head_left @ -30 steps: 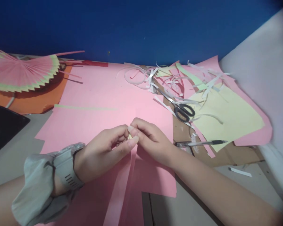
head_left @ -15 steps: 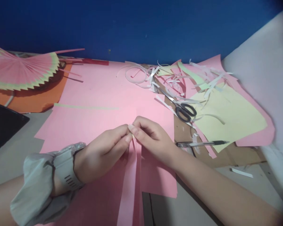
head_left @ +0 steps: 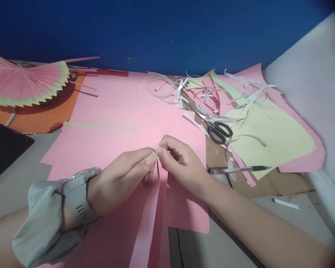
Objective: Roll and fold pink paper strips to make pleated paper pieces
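My left hand [head_left: 123,175] and my right hand [head_left: 181,163] meet at the middle of the table, fingertips pinched together on the top end of a long pink paper strip [head_left: 149,219]. The strip hangs down from the pinch toward the lower edge of the view. A sliver of pale yellow paper shows between the fingertips. Both hands hover just over a large pink sheet [head_left: 120,123]. A grey watch [head_left: 78,193] and a rolled grey sleeve sit on my left wrist.
Black-handled scissors [head_left: 216,130] lie right of my hands among white paper trimmings [head_left: 206,96]. A pen [head_left: 237,169] rests on brown cardboard beside a yellow sheet [head_left: 270,137]. A pleated pink and yellow fan [head_left: 25,83] lies on orange paper at far left. A black device [head_left: 2,147] sits at the left edge.
The pinch point has shifted slightly up and away from me. The hanging pink strip has swung a little, its lower end now more to the left.
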{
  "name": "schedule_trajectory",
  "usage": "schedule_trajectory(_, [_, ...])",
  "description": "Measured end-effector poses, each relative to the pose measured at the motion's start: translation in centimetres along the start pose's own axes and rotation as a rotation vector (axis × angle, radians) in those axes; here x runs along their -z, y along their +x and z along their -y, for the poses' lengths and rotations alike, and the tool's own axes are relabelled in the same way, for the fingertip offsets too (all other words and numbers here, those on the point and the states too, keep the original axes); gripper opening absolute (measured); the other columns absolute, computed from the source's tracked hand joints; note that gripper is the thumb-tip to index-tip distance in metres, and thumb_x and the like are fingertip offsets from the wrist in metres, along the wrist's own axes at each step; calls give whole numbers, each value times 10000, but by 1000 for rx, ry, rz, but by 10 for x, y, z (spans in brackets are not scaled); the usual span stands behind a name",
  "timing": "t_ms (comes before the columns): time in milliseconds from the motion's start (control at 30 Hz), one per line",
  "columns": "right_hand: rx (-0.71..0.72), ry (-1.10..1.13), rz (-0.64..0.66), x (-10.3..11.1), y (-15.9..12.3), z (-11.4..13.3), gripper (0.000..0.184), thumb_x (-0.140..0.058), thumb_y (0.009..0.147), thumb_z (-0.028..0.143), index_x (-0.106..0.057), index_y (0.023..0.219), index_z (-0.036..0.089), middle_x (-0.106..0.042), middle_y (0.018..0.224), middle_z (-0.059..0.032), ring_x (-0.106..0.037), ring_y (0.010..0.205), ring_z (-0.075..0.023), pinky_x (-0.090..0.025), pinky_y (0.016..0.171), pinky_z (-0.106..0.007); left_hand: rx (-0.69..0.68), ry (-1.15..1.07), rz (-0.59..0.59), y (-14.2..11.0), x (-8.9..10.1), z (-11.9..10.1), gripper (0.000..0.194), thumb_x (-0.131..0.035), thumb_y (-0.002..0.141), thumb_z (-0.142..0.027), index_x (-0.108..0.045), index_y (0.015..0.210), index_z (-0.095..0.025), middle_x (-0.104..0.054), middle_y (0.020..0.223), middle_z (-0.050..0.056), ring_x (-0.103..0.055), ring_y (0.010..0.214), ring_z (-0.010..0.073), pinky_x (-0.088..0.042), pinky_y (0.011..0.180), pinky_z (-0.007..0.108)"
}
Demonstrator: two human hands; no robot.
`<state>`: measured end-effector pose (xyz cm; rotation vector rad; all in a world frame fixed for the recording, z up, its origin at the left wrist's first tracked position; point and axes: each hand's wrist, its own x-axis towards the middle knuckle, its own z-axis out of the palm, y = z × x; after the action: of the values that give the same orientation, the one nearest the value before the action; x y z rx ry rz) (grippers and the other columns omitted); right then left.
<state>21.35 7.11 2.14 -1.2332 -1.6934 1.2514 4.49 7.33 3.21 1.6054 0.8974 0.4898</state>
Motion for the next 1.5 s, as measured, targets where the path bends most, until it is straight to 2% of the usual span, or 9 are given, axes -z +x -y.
schedule_trajectory(167, [45, 184, -103, 2, -1, -3, 270, -427, 914, 391, -458, 719, 207, -398, 640, 44, -386, 519, -83, -337, 508, -227, 48, -20, -32, 1, 1, -5, 291, -385, 921, -342, -492, 688, -207, -475, 637, -59, -446, 620, 99, -381, 626, 196])
schedule_trajectory(333, [-39, 476, -30, 0, 0, -5, 243, -435, 912, 407, -452, 759, 218, -406, 585, 69, -401, 420, -63, -330, 435, -210, 112, -330, 242, 2, -1, -13, 399, -294, 952, -297, -627, 771, -172, -664, 766, 19, -612, 755, 142, -448, 774, 249])
schedule_trajectory(467, [-62, 574, 76, 0, 2, -6, 277, -413, 911, 442, -450, 771, 206, -400, 583, 62, -400, 486, -76, -327, 480, -214, 124, -425, 139, 3, -5, -11, 427, -302, 948, -334, -634, 740, -166, -688, 714, 28, -627, 677, 140, -467, 750, 260])
schedule_trajectory(600, [-101, 394, 86, 4, 4, -3, 265, -541, 844, 430, -490, 768, 182, -402, 677, 40, -391, 594, -89, -330, 560, -228, 126, -386, 57, 2, -9, -7, 405, -309, 940, -344, -604, 712, -183, -676, 686, 5, -599, 616, 126, -478, 728, 253])
schedule_trajectory(767, [-109, 287, 142, 5, 4, -1, 239, -495, 874, 393, -464, 766, 181, -406, 711, 28, -401, 672, -113, -334, 633, -249, 118, -205, -80, -1, -12, -4, 349, -356, 902, -366, -499, 627, -205, -616, 625, -15, -561, 605, 135, -474, 592, 227])
schedule_trajectory(1033, [-38, 213, 9, -5, 7, -2, 237, -462, 893, 342, -409, 717, 193, -357, 680, 45, -370, 630, -101, -327, 611, -237, 106, -23, -62, 5, -9, 1, 335, -297, 921, -336, -454, 657, -200, -497, 593, -30, -530, 676, 139, -436, 644, 245])
schedule_trajectory(1167, [-16, 182, 3, -4, 5, 1, 277, -417, 906, 389, -413, 708, 195, -361, 674, 40, -366, 632, -108, -330, 620, -247, 48, -13, -172, 4, -8, 1, 334, -325, 923, -349, -436, 649, -195, -494, 604, -33, -518, 671, 129, -415, 637, 242])
schedule_trajectory(1333, [-36, 213, -62, -4, -1, -1, 243, -495, 879, 369, -364, 742, 217, -315, 652, 65, -319, 556, -92, -282, 533, -235, 93, -28, -285, 0, -8, -1, 366, -307, 939, -383, -399, 635, -201, -483, 502, -59, -487, 498, 92, -395, 559, 223])
schedule_trajectory(1500, [-11, 143, 35, -7, -4, -1, 229, -511, 873, 340, -363, 749, 217, -305, 631, 70, -299, 534, -86, -258, 503, -230, 107, -6, -306, -2, -9, -3, 382, -340, 930, -382, -399, 600, -198, -463, 454, -66, -464, 424, 79, -377, 494, 211])
